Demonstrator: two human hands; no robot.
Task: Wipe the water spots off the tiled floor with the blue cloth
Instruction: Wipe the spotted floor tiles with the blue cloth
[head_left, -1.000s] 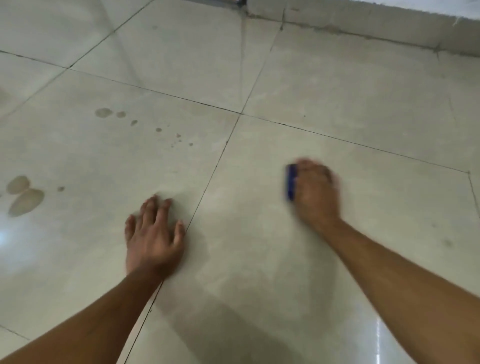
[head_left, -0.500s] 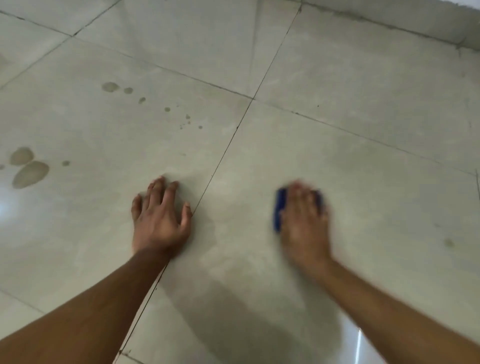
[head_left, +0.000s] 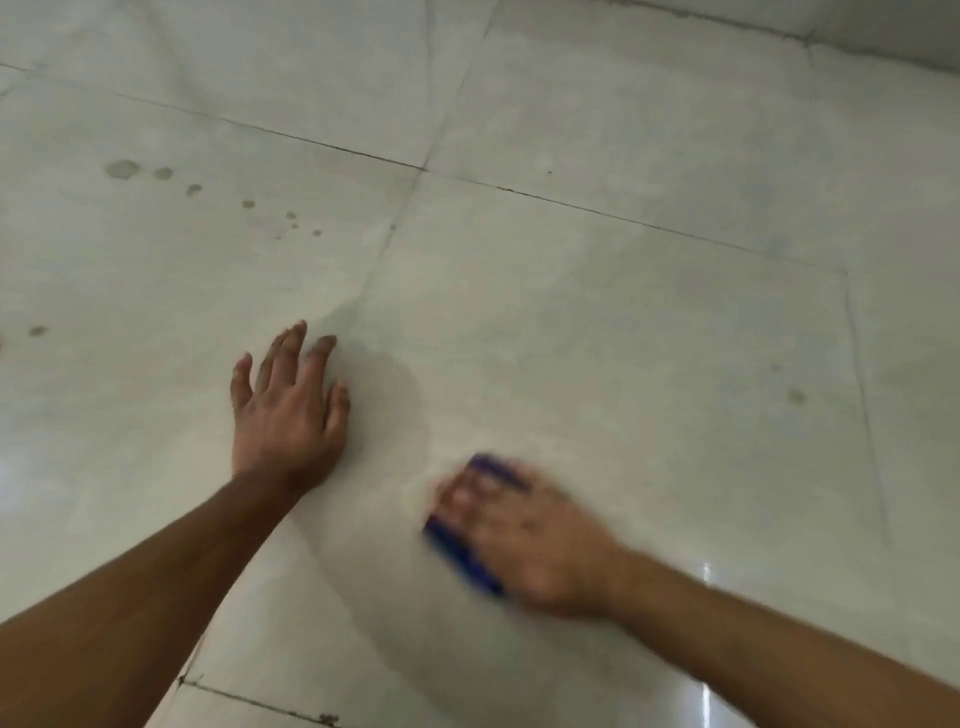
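My right hand presses a folded blue cloth flat against the pale tiled floor; the cloth shows only as a blue strip along the hand's left side and fingertips, and both are blurred by motion. My left hand rests palm down on the floor with fingers spread, to the left of the cloth. A trail of small water spots runs across the tile at the upper left. One more small water spot lies to the right.
Dark grout lines cross the floor. A raised wall base runs along the top right. A bright light glare shines on the tile near my right forearm.
My right hand has dragged the blue cloth back toward me and leftward across the tile. The view has shifted right, pushing the large spots at the left out of frame. My left hand stays planted.
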